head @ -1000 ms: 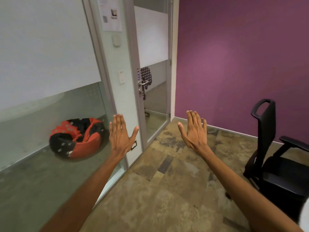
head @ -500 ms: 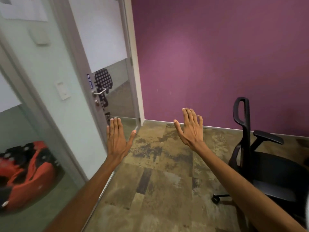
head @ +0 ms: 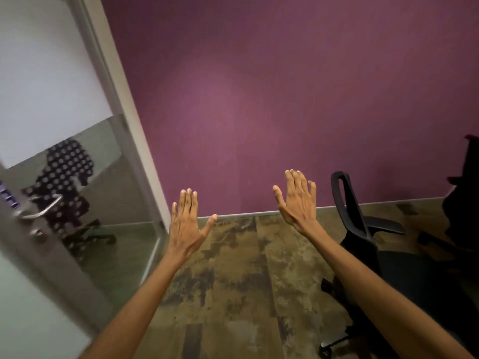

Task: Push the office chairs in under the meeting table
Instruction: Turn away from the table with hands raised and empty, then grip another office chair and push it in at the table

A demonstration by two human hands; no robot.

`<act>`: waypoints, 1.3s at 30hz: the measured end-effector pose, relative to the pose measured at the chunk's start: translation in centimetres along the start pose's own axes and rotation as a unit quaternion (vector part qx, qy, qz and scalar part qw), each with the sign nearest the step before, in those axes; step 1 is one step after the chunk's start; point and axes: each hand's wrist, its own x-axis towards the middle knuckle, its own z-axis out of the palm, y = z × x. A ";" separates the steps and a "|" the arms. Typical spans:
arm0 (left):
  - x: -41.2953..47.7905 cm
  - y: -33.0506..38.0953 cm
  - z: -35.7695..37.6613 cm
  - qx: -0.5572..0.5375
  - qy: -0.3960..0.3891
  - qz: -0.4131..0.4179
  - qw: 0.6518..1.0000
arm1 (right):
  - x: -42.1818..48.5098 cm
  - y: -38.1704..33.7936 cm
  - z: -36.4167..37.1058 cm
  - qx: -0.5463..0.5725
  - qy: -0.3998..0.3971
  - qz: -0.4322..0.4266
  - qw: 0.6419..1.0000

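Seen from the head camera, a person holds both bare arms out in front, backs of the hands to the lens and fingers pointing up toward a purple wall [head: 259,99]. The left hand [head: 185,226] is flat and empty, its four fingers held close together and the thumb splayed out to the side; the right hand [head: 298,200] sits slightly higher in the frame, likewise flat and empty, fingers extended and lightly fanned with the thumb angled away. Neither hand touches anything. A black office chair [head: 368,244] stands at the right, just beside the right forearm, its looped backrest rising upright against the wall, one armrest jutting out to the right, a dark seat below and a castor visible near the bottom edge. A second dark shape [head: 464,203] crowds the far right edge, too cut off and shadowed to identify with certainty. The meeting table does not appear in this view. On the left, blurred, a glass door [head: 85,177] with a frosted upper panel carries a metal lever handle [head: 42,208], and through its clear lower pane a perforated-back chair [head: 67,182] can be made out. The floor [head: 233,281] is laid in mottled brown and grey planks, meeting the wall at a pale skirting strip.
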 end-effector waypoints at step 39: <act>36.8 29.4 35.4 -0.225 -0.243 0.640 0.693 | 5.5 17.7 10.3 -0.346 0.118 0.529 0.766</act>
